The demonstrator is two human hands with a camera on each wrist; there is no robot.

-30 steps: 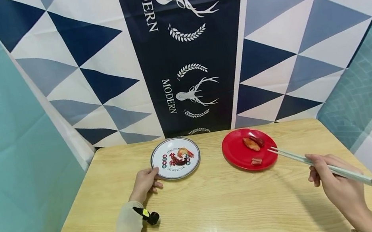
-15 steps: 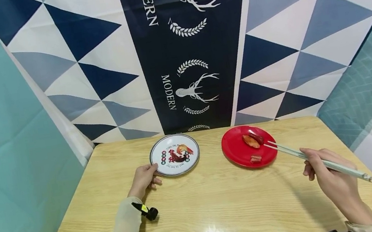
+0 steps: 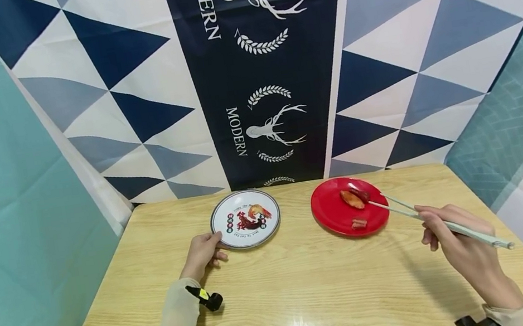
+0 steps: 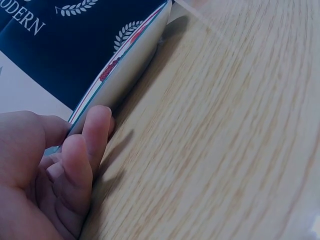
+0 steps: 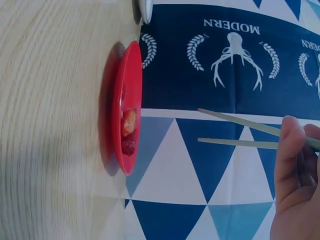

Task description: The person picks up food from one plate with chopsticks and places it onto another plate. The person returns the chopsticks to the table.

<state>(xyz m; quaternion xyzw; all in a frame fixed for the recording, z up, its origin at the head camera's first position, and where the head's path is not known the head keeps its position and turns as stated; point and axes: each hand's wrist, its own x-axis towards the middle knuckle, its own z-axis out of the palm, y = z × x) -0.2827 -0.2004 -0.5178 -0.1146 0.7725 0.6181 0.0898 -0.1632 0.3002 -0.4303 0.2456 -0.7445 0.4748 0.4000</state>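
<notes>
My left hand pinches the near-left rim of a white plate with a dark edge. Thumb over the rim and fingers beneath it show in the left wrist view. A shrimp-like shape appears on that plate, printed or real I cannot tell. My right hand holds pale green chopsticks. Their tips stand apart over the right side of a red plate, clear of the food in the right wrist view. On it lie an orange-brown piece, a dark red piece and a small pinkish piece.
Both plates stand near the back edge of the light wooden table. Behind it hangs a cloth with triangles and deer heads. A teal cloth bounds the left side. Each wrist carries a black camera mount.
The chopstick tips have spread apart and moved slightly left, towards the dark red piece. My right hand has shifted slightly left as well. The left hand keeps its hold on the white plate.
</notes>
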